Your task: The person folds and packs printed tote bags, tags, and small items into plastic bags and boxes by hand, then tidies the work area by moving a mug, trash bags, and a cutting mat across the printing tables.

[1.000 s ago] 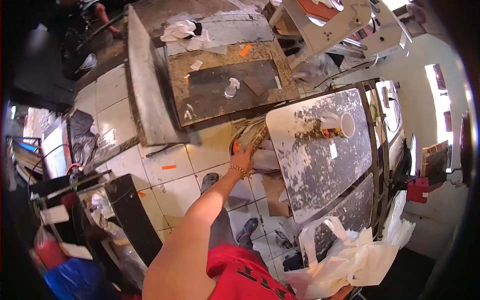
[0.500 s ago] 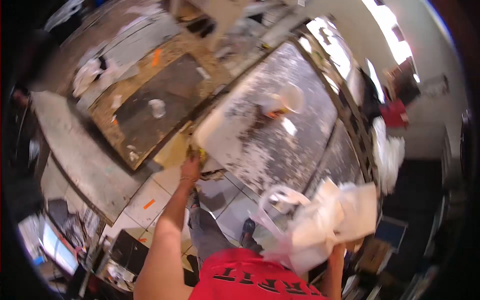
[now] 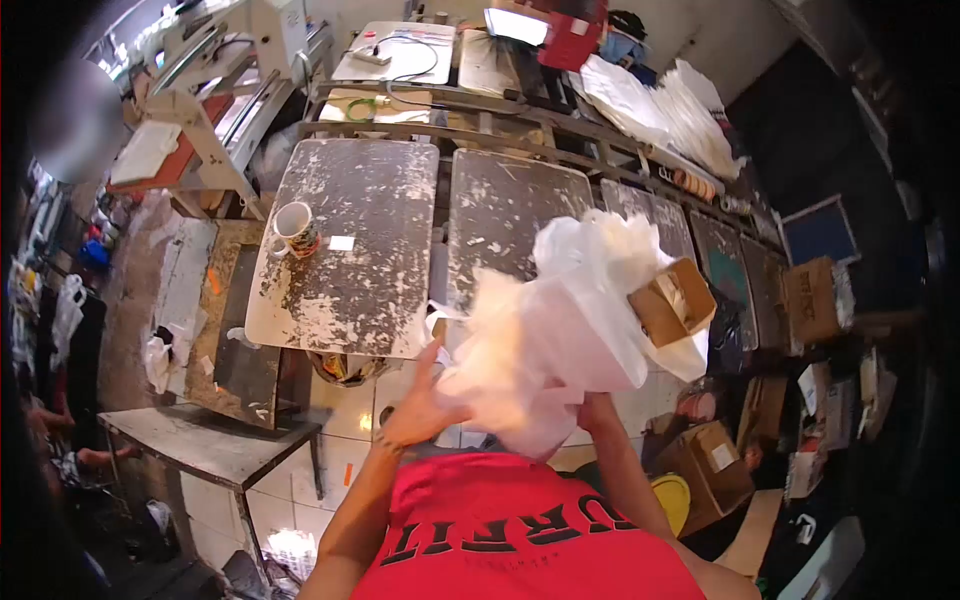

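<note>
Head view: left hand (image 3: 422,410) half-open at the white bag (image 3: 585,335); right hand (image 3: 598,411) partly behind it, grip unclear.

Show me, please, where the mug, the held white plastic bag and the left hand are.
Mug (image 3: 299,239), head view: its outer side.
White plastic bag (image 3: 588,330), head view: its middle.
Left hand (image 3: 418,408), head view: its middle.

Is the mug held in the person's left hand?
No, the mug stands on a worn board, apart from the left hand, which is at the white bag.

Two hands (image 3: 420,408) (image 3: 594,410), one held plastic bundle (image 3: 575,335), one mug (image 3: 294,231), one red shirt (image 3: 500,490)
</note>
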Demonstrator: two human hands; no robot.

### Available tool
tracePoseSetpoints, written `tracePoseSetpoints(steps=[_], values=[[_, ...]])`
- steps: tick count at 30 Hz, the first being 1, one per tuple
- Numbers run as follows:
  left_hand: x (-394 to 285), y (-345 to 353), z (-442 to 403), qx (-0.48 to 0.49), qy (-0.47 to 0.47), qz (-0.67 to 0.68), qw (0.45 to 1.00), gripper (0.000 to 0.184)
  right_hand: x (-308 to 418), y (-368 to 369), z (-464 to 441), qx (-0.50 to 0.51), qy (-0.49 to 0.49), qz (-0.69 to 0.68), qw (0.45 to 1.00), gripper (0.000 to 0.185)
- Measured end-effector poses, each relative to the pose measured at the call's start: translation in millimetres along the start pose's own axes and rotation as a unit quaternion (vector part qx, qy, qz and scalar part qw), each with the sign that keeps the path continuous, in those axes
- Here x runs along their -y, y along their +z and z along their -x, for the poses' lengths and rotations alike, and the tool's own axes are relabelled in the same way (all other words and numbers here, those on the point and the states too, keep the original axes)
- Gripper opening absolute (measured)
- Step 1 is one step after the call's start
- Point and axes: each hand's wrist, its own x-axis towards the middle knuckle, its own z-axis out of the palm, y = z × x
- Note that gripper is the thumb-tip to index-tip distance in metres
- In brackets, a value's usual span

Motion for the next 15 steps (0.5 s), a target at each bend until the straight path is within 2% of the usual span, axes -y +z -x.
tracePoseSetpoints(steps=[2, 3, 4, 6, 7, 8, 9, 10, 11, 12, 13, 15], values=[[12, 55, -18, 0.121, 0.079, -0.241, 0.960, 0.067, 4, -8, 16, 0.023, -0.013, 0.006, 1.000, 0.048], [35, 84, -21, 0.158, 0.131, -0.379, 0.902, 0.066, 8, -12, 22, 0.029, -0.024, 0.018, 0.999, 0.048], [61, 108, -27, 0.194, 0.189, -0.505, 0.820, 0.064, 14, -15, 25, 0.033, -0.039, 0.029, 0.998, 0.049], [155, 135, -46, 0.194, 0.056, -0.326, 0.924, 0.061, 34, -34, 27, 0.045, -0.070, 0.061, 0.995, 0.051], [107, 154, -43, 0.175, 0.005, -0.174, 0.969, 0.056, 38, -53, 28, 0.010, -0.071, 0.069, 0.995, 0.053], [55, 173, -39, 0.144, -0.042, 0.009, 0.989, 0.050, 35, -76, 25, -0.026, -0.069, 0.077, 0.994, 0.054], [3, 192, -36, 0.105, -0.074, 0.170, 0.977, 0.045, 35, -93, 26, -0.061, -0.063, 0.086, 0.992, 0.055], [-35, 204, -40, 0.067, -0.101, 0.186, 0.975, 0.045, 60, -76, 45, -0.107, -0.064, 0.091, 0.988, 0.050], [-49, 212, -42, 0.015, -0.125, 0.204, 0.971, 0.045, 52, -92, 49, -0.132, -0.097, 0.171, 0.971, 0.052], [-22, 213, -43, -0.027, -0.030, -0.036, 0.999, 0.044, 40, -112, 45, -0.138, -0.129, 0.253, 0.949, 0.054], [29, 207, -42, -0.076, 0.049, -0.280, 0.956, 0.042, 31, -123, 41, -0.127, -0.161, 0.334, 0.920, 0.057], [7, 221, -40, -0.181, -0.002, -0.190, 0.965, 0.039, 19, -126, 41, -0.184, -0.216, 0.247, 0.927, 0.088]])
